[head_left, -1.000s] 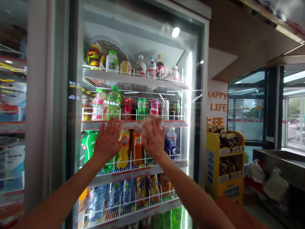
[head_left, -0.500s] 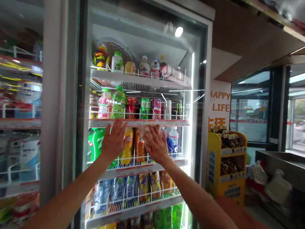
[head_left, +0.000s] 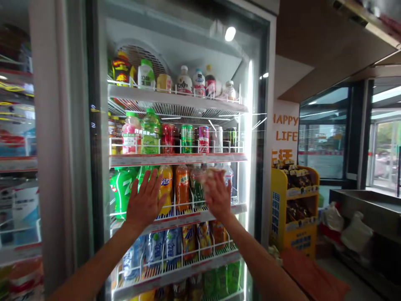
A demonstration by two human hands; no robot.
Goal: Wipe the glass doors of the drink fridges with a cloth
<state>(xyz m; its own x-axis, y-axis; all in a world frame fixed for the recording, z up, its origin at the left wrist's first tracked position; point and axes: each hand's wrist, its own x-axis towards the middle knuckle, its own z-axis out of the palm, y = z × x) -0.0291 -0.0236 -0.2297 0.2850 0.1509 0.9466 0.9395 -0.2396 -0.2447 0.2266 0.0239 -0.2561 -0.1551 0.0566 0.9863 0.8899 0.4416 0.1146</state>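
Note:
My left hand [head_left: 144, 200] lies flat, fingers spread, against the glass door [head_left: 200, 37] of a lit drinks fridge. It covers part of the green bottles [head_left: 120, 190] on the third shelf. My right hand [head_left: 216, 194] presses a crumpled pale cloth [head_left: 210, 175] to the same glass, farther right; motion blurs its fingers. Behind the glass between the hands stand a yellow soda bottle [head_left: 166, 184] and an orange soda bottle [head_left: 182, 188]. A row of cans [head_left: 187, 139] fills the shelf above.
Another fridge [head_left: 19, 200] stands to the left behind a grey frame [head_left: 50, 146]. A yellow snack rack [head_left: 282, 225] is at the right, with white plastic bags [head_left: 357, 234] and a dark counter [head_left: 360, 200] beyond it. A reddish flat thing [head_left: 313, 271] lies low at right.
My right hand has slid the cloth to the right across the glass. My left hand stays flat, a little lower in view. The camera view has shifted slightly.

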